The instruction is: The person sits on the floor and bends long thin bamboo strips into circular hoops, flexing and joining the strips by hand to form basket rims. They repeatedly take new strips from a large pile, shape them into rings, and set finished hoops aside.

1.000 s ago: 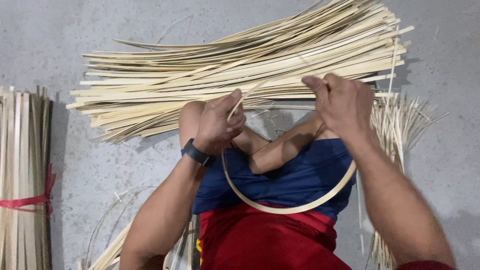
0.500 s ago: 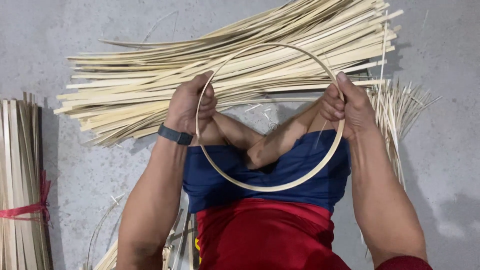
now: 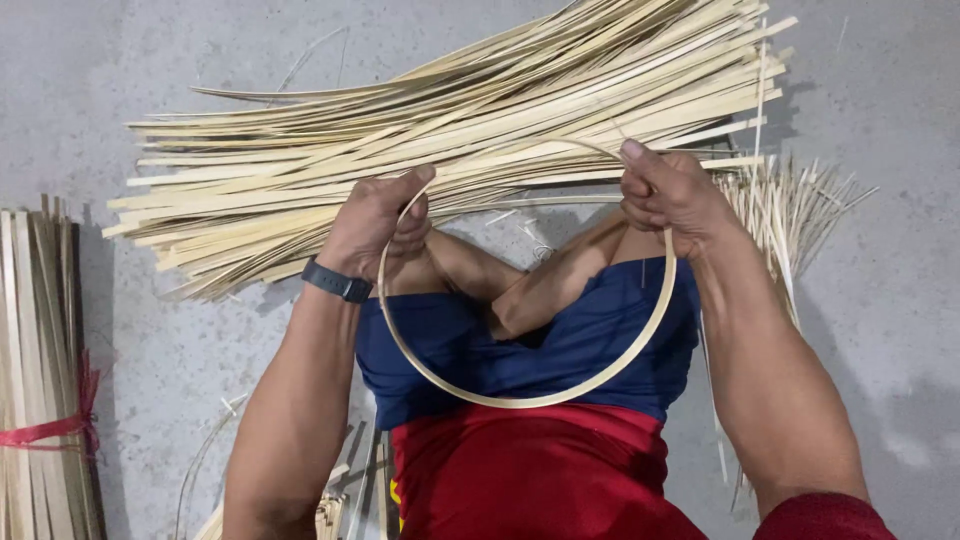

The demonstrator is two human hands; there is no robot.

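A thin pale bamboo strip bent into a hoop point(image 3: 520, 401) hangs over my crossed legs. My left hand point(image 3: 378, 222) grips its left side, with a dark watch on that wrist. My right hand point(image 3: 672, 190) grips its upper right side. The top arc of the hoop runs between my hands in front of a big pile of flat bamboo strips point(image 3: 450, 140) lying on the grey concrete floor. I sit in blue shorts and a red shirt.
A bundle of bamboo strips tied with a red band point(image 3: 40, 400) lies at the left edge. Thin bamboo splints point(image 3: 790, 210) fan out at the right. More strips and a thin curved piece point(image 3: 330, 500) lie by my left knee.
The strip went from an open U-shaped curve to a closed hoop. My hands moved apart along it and then dropped a little.
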